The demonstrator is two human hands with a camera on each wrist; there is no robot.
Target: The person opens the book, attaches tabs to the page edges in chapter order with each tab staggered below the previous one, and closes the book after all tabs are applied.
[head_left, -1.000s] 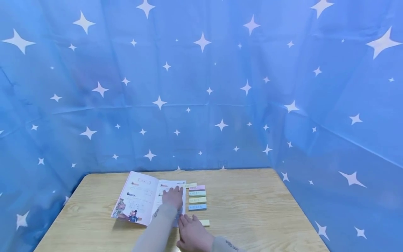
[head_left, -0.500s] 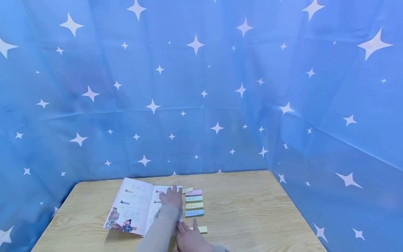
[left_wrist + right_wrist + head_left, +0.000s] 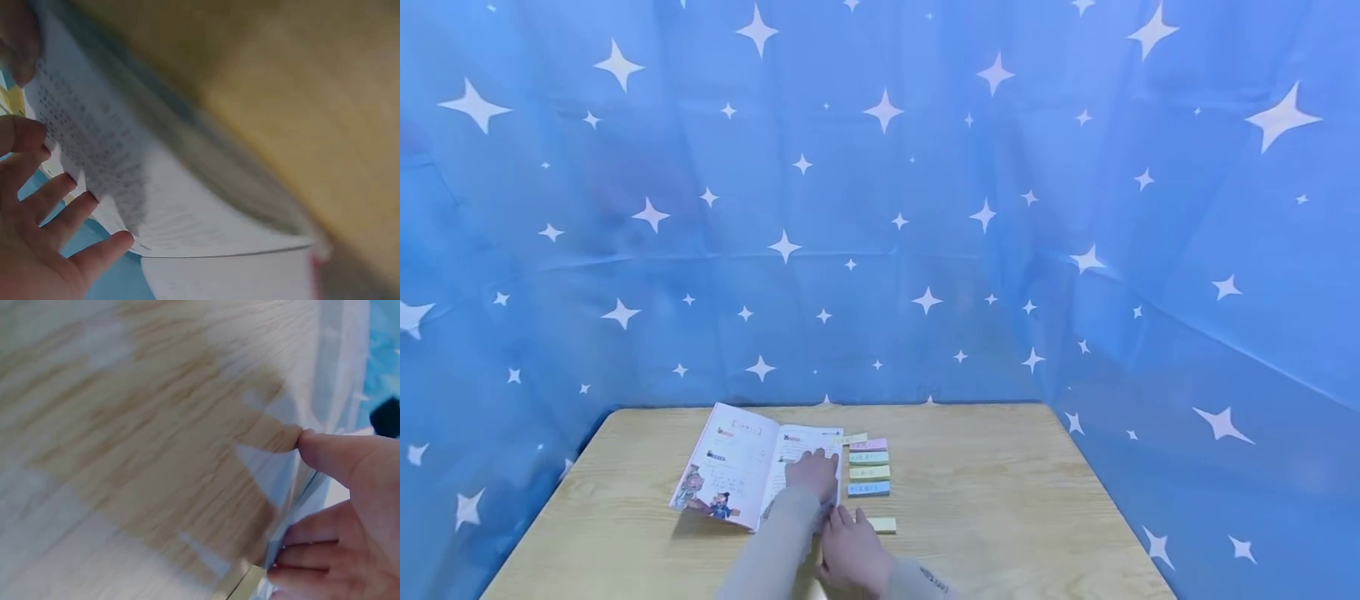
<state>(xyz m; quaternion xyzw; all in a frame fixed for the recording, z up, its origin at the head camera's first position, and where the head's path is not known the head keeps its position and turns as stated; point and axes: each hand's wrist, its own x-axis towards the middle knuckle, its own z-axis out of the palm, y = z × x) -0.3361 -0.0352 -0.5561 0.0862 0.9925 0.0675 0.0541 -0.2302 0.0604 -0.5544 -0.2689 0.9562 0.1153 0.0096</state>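
An open book [image 3: 741, 454] with printed pages and cartoon figures lies on the wooden table. My left hand [image 3: 812, 475] rests on its right page, fingers spread; in the left wrist view the fingertips [image 3: 87, 203] touch the printed page. At the book's lower right corner, my right hand [image 3: 853, 550] grips the edge, with the thumb [image 3: 331, 453] and fingers on either side of the page edges in the right wrist view. A pale yellow strip [image 3: 853, 438] sticks out from the upper right page edge. A yellow sticky-note pad [image 3: 883, 525] lies partly behind the right hand.
Just right of the book, small sticky-note pads stand in a column: pink [image 3: 872, 446], green [image 3: 868, 457], yellow [image 3: 869, 472] and blue [image 3: 868, 489], several with handwriting. The wooden table [image 3: 1000, 500] meets a blue star-patterned curtain [image 3: 880, 200] behind and at both sides.
The head view has swung and come back. My right index finger, raised half a second ago, has come down towards the book corner. The left hand stays on the right page.
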